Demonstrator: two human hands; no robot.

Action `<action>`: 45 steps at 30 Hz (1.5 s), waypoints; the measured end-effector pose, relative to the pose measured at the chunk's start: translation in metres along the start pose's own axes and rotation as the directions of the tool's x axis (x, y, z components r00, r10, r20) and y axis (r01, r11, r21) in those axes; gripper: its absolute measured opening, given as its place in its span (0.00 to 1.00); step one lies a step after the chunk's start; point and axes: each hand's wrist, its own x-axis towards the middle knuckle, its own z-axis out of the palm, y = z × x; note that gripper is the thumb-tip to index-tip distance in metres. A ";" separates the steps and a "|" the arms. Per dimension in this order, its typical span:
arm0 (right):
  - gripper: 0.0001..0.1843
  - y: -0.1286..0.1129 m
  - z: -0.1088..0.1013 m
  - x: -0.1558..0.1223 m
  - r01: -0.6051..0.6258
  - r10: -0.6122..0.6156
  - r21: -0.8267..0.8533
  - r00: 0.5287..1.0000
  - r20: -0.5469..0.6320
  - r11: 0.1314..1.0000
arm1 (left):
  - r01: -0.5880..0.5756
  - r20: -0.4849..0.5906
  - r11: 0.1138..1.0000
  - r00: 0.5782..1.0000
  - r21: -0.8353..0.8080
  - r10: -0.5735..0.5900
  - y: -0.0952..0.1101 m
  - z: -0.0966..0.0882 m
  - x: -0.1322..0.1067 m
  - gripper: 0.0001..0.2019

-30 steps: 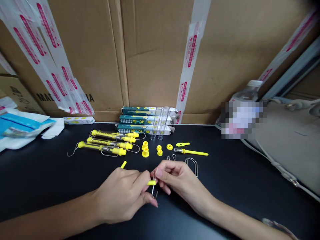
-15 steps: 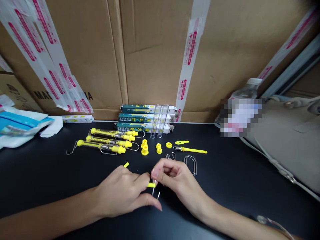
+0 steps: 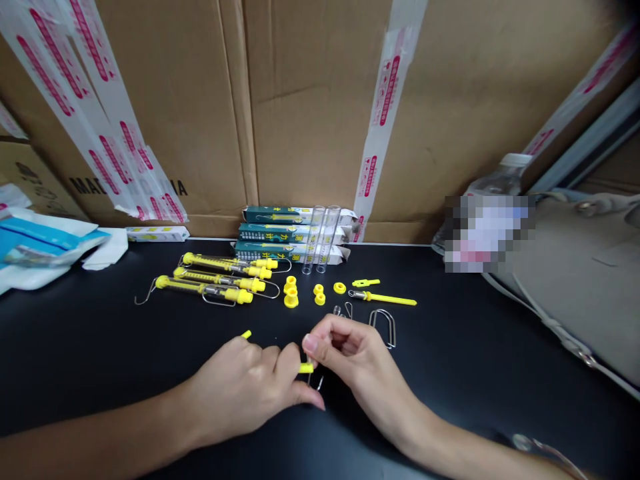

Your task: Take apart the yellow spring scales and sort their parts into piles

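My left hand and my right hand meet low in the middle of the black table. Between them is a small yellow plastic piece, pinched by my left fingers and thumb. A thin wire hook shows beneath it, and my right fingers close around its upper part, mostly hiding it. A yellow rod end pokes out behind my left hand. Farther ahead lie several assembled yellow spring scales, yellow plastic caps, a metal spring and a wire loop.
Teal-and-white boxes with clear tubes stand at the back of the black table, against taped cardboard cartons. A water bottle and a beige bag are right; blue-and-white packets are left.
My hands have drawn slightly closer, and less of the wire hook shows below them. The yellow rod end is now more hidden behind my left hand. The view has shifted slightly.
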 end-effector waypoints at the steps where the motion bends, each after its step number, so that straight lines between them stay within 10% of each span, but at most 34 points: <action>1: 0.22 0.001 0.000 0.000 0.003 -0.003 -0.014 1.000 -0.010 1.000 | 0.002 0.008 1.000 1.000 0.024 -0.002 0.001 0.000 -0.001 0.25; 45: 0.19 0.008 0.003 -0.008 0.055 -0.064 -0.149 0.997 -0.052 0.987 | 0.022 0.104 0.984 0.994 0.179 -0.041 0.016 -0.011 0.005 0.19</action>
